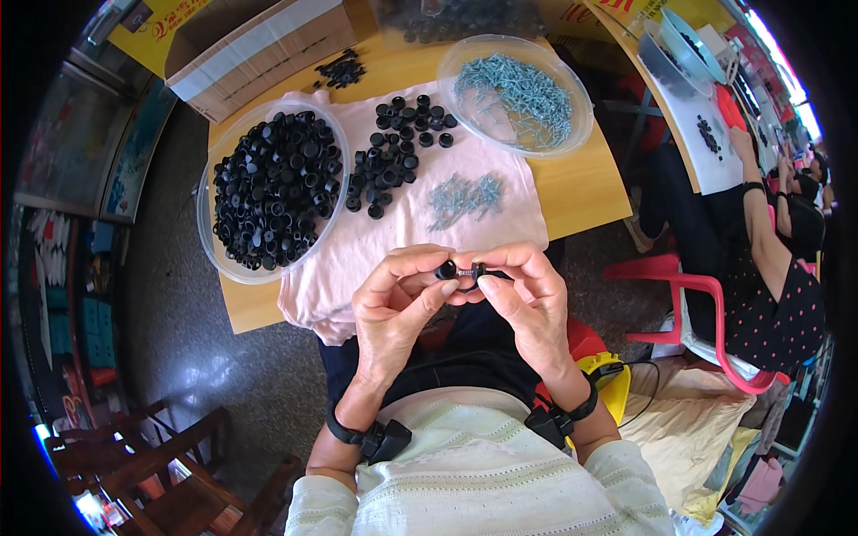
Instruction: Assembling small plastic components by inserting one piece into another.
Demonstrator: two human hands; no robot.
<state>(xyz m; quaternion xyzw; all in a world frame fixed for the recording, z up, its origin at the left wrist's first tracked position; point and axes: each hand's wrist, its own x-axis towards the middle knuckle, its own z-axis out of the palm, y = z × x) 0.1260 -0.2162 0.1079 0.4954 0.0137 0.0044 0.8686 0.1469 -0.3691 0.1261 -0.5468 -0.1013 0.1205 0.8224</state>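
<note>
My left hand (393, 299) pinches a small round black plastic cap (445, 269) between thumb and fingertips. Opposite it, my right hand (529, 299) grips a small black plastic piece (479, 269), partly covered by the fingers. A silvery screw (465, 272) lies in line between the two black parts; how far it sits in either one I cannot tell. Both hands are close together just off the near edge of a pink cloth (375, 255). Beyond them on the cloth lie a loose pile of screws (465, 201) and a scatter of black caps (384, 174).
A clear tub (204, 228) heaped with black caps stands at left, and another tub (585, 134) holds many screws at far right. Behind are a cardboard box (268, 67) and small black pieces (341, 69). A red plastic chair (688, 286) and another person (769, 304) are on the right.
</note>
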